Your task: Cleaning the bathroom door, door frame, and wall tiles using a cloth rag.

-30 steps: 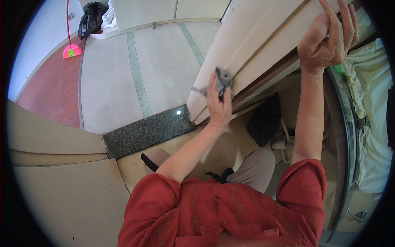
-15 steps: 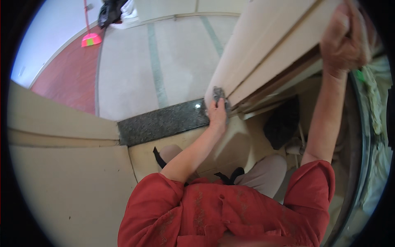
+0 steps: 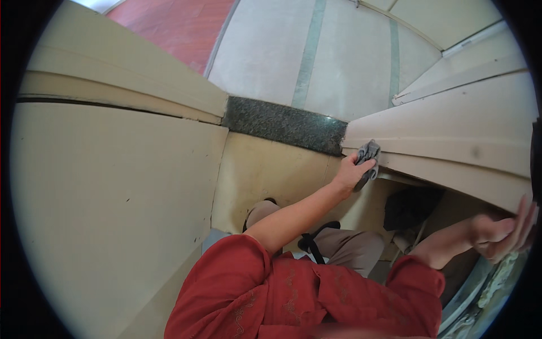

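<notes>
1. There was the left hand (image 3: pixel 353 172), thumb and fingers closed round a bunched grey cloth (image 3: pixel 368 156), right at the lower edge of the pale door frame (image 3: pixel 446 138)!
2. Over on the right, the right hand (image 3: pixel 504 230) had its fingers extended and slightly parted by that frame (touching or not, I couldn't tell).
3. Just left of the cloth lay the dark speckled threshold (image 3: pixel 282 124).
4. Beneath the frame sat a black bundle (image 3: pixel 412 206).
5. Beyond the threshold, green strips (image 3: pixel 309 53) crossed the pale floor (image 3: pixel 265 53).
</notes>
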`<state>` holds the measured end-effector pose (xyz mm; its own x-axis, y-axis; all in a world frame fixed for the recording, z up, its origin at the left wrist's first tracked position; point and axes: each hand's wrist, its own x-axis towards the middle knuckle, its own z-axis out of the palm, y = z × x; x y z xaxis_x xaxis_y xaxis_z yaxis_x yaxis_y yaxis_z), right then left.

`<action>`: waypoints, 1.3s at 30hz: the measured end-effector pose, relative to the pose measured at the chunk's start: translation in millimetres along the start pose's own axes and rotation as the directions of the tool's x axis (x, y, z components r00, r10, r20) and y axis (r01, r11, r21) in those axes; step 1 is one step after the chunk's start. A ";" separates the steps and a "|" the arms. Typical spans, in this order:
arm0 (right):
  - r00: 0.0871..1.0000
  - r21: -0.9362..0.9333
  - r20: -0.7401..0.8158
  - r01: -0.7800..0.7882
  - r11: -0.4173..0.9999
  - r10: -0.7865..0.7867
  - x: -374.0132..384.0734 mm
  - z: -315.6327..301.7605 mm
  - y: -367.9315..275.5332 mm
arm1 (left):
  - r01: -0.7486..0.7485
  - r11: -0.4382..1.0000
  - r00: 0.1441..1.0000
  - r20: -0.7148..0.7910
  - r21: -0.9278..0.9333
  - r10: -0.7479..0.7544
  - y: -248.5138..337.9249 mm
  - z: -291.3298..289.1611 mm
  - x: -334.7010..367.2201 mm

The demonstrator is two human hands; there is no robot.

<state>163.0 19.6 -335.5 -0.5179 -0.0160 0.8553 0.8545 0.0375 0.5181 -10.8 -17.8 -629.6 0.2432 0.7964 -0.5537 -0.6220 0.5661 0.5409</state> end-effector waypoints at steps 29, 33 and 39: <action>0.275 -0.146 0.667 -0.863 -0.483 -0.692 187.3 -174.7 -114.0 | -0.479 0.875 0.828 -0.365 -0.064 0.426 219.4 114.9 -459.9; 0.375 -0.067 0.582 -0.863 -0.502 -0.722 235.0 -162.5 -100.1 | -0.639 0.762 0.649 -0.460 0.101 0.606 238.3 103.6 -516.6; 0.478 -0.022 0.547 -0.813 -0.582 -0.688 323.0 -161.2 -130.2 | -0.764 0.627 0.506 -0.460 0.154 0.729 259.8 74.5 -595.6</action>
<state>-109.0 -151.6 -125.8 -0.8572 0.5126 0.0490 -0.0752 -0.0304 -0.9967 -261.8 -329.2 -112.1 -0.6731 0.7180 -0.1773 -0.4614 -0.2204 0.8594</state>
